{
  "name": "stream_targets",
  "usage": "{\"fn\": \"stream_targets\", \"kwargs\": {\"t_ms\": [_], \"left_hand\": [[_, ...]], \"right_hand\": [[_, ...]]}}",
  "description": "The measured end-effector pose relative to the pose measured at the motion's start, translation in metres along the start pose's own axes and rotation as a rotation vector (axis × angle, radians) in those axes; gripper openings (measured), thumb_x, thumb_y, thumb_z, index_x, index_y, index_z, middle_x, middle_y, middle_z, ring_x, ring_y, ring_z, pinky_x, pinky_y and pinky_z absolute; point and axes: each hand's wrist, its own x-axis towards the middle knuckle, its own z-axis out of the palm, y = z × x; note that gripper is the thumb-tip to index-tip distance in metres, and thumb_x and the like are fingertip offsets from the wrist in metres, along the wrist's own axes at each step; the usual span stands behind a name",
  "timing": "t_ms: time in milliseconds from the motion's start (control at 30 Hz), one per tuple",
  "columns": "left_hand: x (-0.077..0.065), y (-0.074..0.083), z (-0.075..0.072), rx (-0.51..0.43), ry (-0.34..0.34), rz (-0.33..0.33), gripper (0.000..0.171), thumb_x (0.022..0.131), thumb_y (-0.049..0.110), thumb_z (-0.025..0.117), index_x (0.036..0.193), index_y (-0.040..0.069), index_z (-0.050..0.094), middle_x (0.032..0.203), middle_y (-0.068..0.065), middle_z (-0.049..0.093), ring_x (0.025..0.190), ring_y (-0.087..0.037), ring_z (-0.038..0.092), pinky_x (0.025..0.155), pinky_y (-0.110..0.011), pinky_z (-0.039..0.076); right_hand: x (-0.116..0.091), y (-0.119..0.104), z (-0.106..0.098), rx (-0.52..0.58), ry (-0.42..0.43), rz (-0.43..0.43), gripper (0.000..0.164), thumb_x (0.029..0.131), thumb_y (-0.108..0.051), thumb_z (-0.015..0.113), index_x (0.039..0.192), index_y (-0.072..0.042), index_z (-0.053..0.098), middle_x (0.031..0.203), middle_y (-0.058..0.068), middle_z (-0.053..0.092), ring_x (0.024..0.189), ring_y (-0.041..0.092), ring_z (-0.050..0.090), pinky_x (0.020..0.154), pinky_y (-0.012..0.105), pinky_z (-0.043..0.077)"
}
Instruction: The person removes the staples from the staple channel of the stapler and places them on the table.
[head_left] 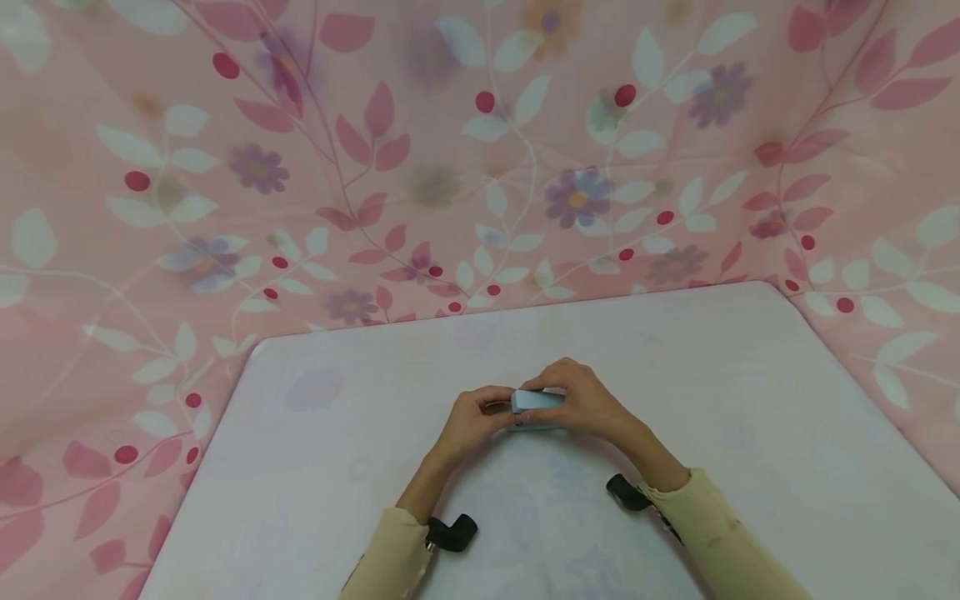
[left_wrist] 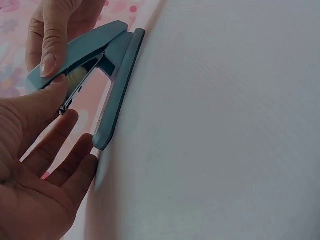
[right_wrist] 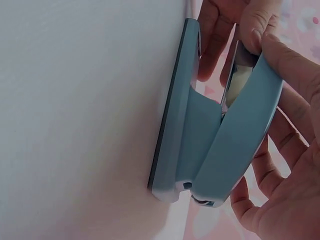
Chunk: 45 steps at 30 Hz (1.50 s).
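Note:
A light blue stapler (head_left: 540,402) stands on the white-covered table, held between both hands. Its upper arm (left_wrist: 90,47) is raised at an angle from the base (left_wrist: 120,95), and the metal magazine shows between them. My right hand (head_left: 588,402) grips the upper arm, thumb on one side and fingers on the other. At the front end is my left hand (head_left: 468,423), its thumb against the nose of the upper arm. In the left wrist view its lower fingertips (left_wrist: 90,162) reach the front tip of the base.
The white tabletop (head_left: 337,467) spreads around the hands, with its back edge close to a pink floral cloth (head_left: 450,208). Black wrist devices (head_left: 452,533) sit at both sleeve cuffs.

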Motion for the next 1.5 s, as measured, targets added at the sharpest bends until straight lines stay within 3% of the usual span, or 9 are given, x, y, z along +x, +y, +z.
{"fn": "stream_targets", "kwargs": {"t_ms": [133,267,500,667,833,933,1100,1267,1500], "left_hand": [[-0.003,0.017,-0.001,0.024,-0.009,-0.011,0.028,0.085,-0.005,0.073,0.112,-0.008,0.069,0.113,-0.02,0.068,0.109,-0.033,0.063,0.094,-0.046,0.049],[-0.007,0.032,-0.002,0.034,-0.027,0.02,0.025,0.085,-0.005,0.073,0.109,-0.009,0.07,0.11,-0.02,0.069,0.105,-0.032,0.066,0.09,-0.043,0.052],[-0.008,0.034,-0.001,0.044,-0.015,0.022,0.024,0.085,-0.005,0.073,0.108,-0.009,0.07,0.107,-0.021,0.07,0.102,-0.036,0.066,0.088,-0.042,0.053],[-0.004,0.017,-0.002,0.006,-0.004,0.022,0.02,0.086,0.0,0.074,0.106,-0.004,0.073,0.107,-0.015,0.071,0.1,-0.031,0.068,0.089,-0.038,0.053],[0.004,0.007,-0.003,0.037,-0.026,0.012,0.022,0.086,0.011,0.077,0.107,0.005,0.075,0.109,-0.005,0.072,0.101,-0.019,0.067,0.091,-0.037,0.051],[0.004,0.006,-0.004,0.056,-0.029,-0.018,0.024,0.084,0.011,0.079,0.107,0.005,0.076,0.109,-0.004,0.072,0.095,-0.02,0.069,0.084,-0.03,0.053],[0.003,0.005,-0.005,0.086,-0.023,-0.017,0.027,0.084,0.01,0.079,0.109,0.002,0.074,0.112,-0.006,0.071,0.099,-0.025,0.067,0.082,-0.026,0.051],[0.0,0.013,-0.005,0.124,-0.032,-0.026,0.027,0.084,0.006,0.078,0.109,-0.002,0.073,0.112,-0.011,0.07,0.1,-0.028,0.066,0.083,-0.031,0.052],[-0.006,0.036,-0.005,0.127,-0.033,0.005,0.024,0.085,0.003,0.076,0.107,-0.005,0.073,0.111,-0.015,0.07,0.1,-0.03,0.065,0.085,-0.035,0.052]], "right_hand": [[0.001,-0.003,-0.001,-0.01,-0.008,0.015,0.033,0.074,-0.038,0.087,0.103,-0.025,0.078,0.088,-0.018,0.066,0.094,0.013,0.053,0.072,0.033,0.044],[0.0,-0.004,-0.001,-0.01,-0.017,0.018,0.033,0.074,-0.035,0.088,0.103,-0.023,0.079,0.087,-0.016,0.066,0.094,0.014,0.053,0.071,0.032,0.044],[-0.001,-0.003,-0.003,0.058,0.009,-0.034,0.034,0.073,-0.027,0.089,0.104,-0.016,0.079,0.088,-0.01,0.067,0.098,0.018,0.054,0.073,0.033,0.045],[-0.005,-0.009,-0.022,0.172,0.045,0.043,0.035,0.075,-0.025,0.088,0.107,-0.015,0.078,0.091,-0.008,0.068,0.101,0.019,0.052,0.079,0.042,0.046],[-0.007,-0.012,-0.038,0.189,0.026,0.121,0.037,0.074,-0.03,0.088,0.108,-0.019,0.078,0.097,-0.007,0.068,0.103,0.018,0.051,0.083,0.051,0.045],[-0.012,-0.007,-0.04,0.223,0.016,0.167,0.038,0.075,-0.03,0.088,0.109,-0.02,0.077,0.101,-0.006,0.068,0.104,0.018,0.053,0.087,0.055,0.044],[-0.016,-0.002,-0.042,0.253,0.036,0.157,0.036,0.077,-0.025,0.087,0.11,-0.018,0.076,0.099,-0.004,0.069,0.104,0.029,0.054,0.086,0.056,0.044],[-0.019,0.0,-0.046,0.258,0.053,0.182,0.038,0.075,-0.021,0.088,0.111,-0.016,0.076,0.1,-0.002,0.069,0.104,0.033,0.054,0.085,0.053,0.045],[-0.025,0.001,-0.056,0.249,0.052,0.191,0.036,0.076,-0.02,0.087,0.11,-0.016,0.075,0.107,0.0,0.067,0.106,0.021,0.055,0.087,0.056,0.045]]}}
